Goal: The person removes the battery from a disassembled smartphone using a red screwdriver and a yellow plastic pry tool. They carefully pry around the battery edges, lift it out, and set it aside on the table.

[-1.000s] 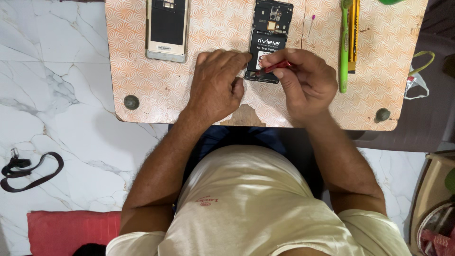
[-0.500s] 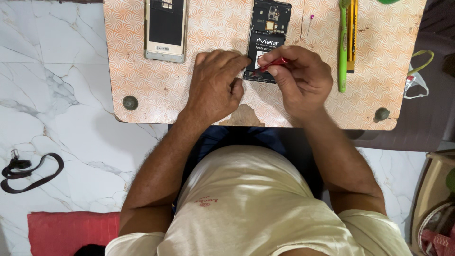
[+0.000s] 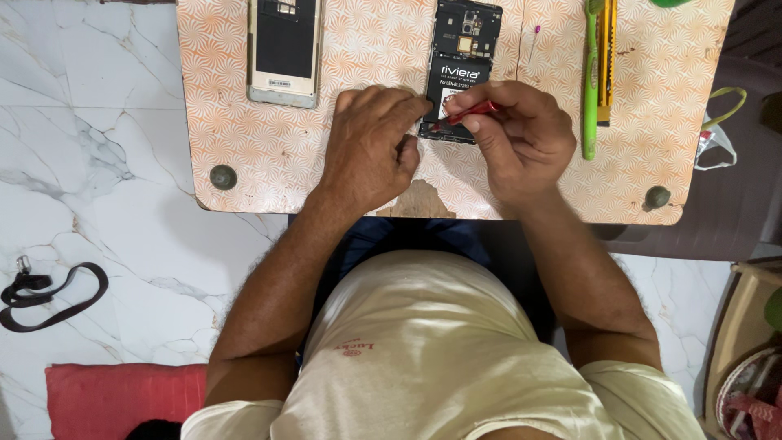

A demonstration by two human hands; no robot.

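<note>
Opened phone [image 3: 459, 61] at table [image 3: 244, 163] far edge. Left hand [image 3: 371, 147] curled, pressing beside phone; right hand [image 3: 521, 134] pinching red tool [image 3: 466, 114] at lower end (tip may slip, scratch board).

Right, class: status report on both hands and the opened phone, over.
Left hand steadies the opened black phone. Right hand pinches a thin red tool at its lower end. Nothing in the way.
</note>
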